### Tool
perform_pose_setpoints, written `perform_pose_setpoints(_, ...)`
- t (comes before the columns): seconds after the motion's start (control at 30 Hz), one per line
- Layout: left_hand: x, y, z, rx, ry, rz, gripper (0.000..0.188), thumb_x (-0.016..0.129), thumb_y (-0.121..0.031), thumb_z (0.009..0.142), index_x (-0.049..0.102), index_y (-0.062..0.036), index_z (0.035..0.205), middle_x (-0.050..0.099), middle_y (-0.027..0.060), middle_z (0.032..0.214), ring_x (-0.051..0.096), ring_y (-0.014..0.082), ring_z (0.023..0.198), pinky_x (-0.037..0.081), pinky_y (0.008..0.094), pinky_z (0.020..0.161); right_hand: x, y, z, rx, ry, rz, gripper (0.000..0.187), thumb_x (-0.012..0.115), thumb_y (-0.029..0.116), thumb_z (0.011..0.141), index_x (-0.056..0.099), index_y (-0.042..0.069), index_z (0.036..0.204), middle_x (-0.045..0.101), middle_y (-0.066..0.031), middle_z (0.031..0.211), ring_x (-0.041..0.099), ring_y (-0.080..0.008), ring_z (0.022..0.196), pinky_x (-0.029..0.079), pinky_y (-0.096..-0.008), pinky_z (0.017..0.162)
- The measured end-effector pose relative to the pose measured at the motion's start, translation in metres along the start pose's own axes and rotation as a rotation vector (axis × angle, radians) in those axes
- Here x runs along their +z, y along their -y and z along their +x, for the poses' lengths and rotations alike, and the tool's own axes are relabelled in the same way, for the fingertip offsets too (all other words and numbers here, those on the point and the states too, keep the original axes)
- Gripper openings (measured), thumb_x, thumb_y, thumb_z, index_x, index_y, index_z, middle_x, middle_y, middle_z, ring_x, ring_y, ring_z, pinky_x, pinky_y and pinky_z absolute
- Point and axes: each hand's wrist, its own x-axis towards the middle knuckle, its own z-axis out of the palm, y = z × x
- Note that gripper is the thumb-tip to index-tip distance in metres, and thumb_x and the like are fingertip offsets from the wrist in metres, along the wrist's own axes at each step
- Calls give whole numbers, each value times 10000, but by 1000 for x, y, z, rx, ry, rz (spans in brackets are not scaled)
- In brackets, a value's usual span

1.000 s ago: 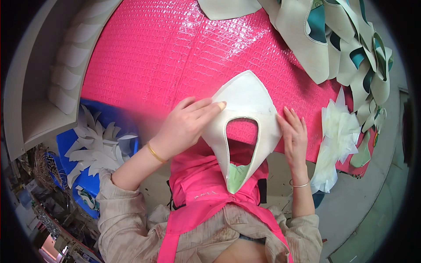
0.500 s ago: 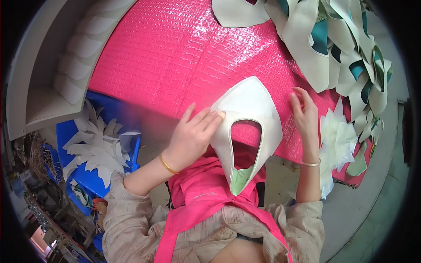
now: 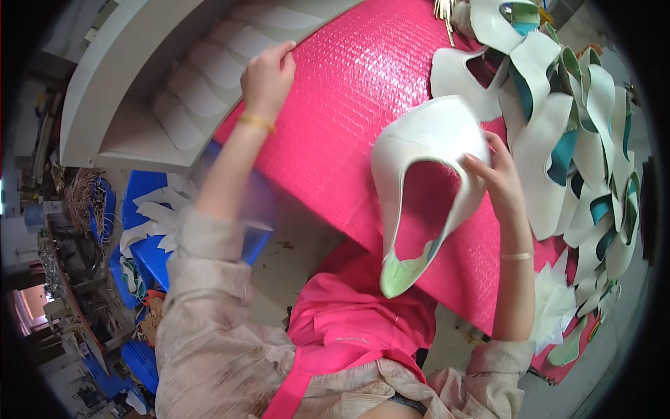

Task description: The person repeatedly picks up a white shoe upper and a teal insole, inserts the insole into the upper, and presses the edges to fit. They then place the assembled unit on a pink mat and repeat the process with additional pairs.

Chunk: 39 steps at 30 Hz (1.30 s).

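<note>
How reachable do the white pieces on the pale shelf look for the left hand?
Yes, most likely: the left hand is right beside the white pieces, and the pale shelf looks open on that side.

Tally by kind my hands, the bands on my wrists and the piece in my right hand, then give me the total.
Hands: 2 (left hand, right hand)
Wristbands: 2 (yellow band, pale band)
White cut-out piece: 1
Total: 5

White shoe upper [image 3: 427,133], pale green inside narrow end, aslant over pink tabletop [image 3: 328,140]
</note>
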Motion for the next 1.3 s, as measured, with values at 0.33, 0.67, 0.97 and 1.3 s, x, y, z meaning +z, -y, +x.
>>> perform_pose_setpoints(0.33,98,83,114,245,386,474,151,558,-200,788,652,-85,761,640,138,796,618,325,754,497,427,676,6,8,-8,-444,-92,-810,189,618,8,748,598,18,936,596,-116,841,592,-259,679,464,-328,601)
perform_pose_setpoints(0.67,94,66,121,375,433,589,184,529,-197,756,655,-65,727,623,176,718,619,345,676,499,443,636,-2,3,-4,-476,-78,-823,124,606,-23,741,604,6,862,596,-106,757,587,-253,642,453,-320,564)
perform_pose_setpoints(0.97,95,125,134,-49,-188,171,229,453,-289,872,571,-95,905,624,179,796,588,395,767,457,457,661,-13,14,-14,-404,-74,-744,113,591,-19,771,615,1,879,601,-98,727,590,-205,624,456,-279,562)
perform_pose_setpoints(1.3,-51,-59,104,144,-91,-116,137,459,-88,881,560,3,899,585,37,761,549,100,686,449,235,644,57,59,84,-582,-17,-39,717,743,276,706,389,32,1280,501,-169,1210,457,-240,1153,366,-334,960)
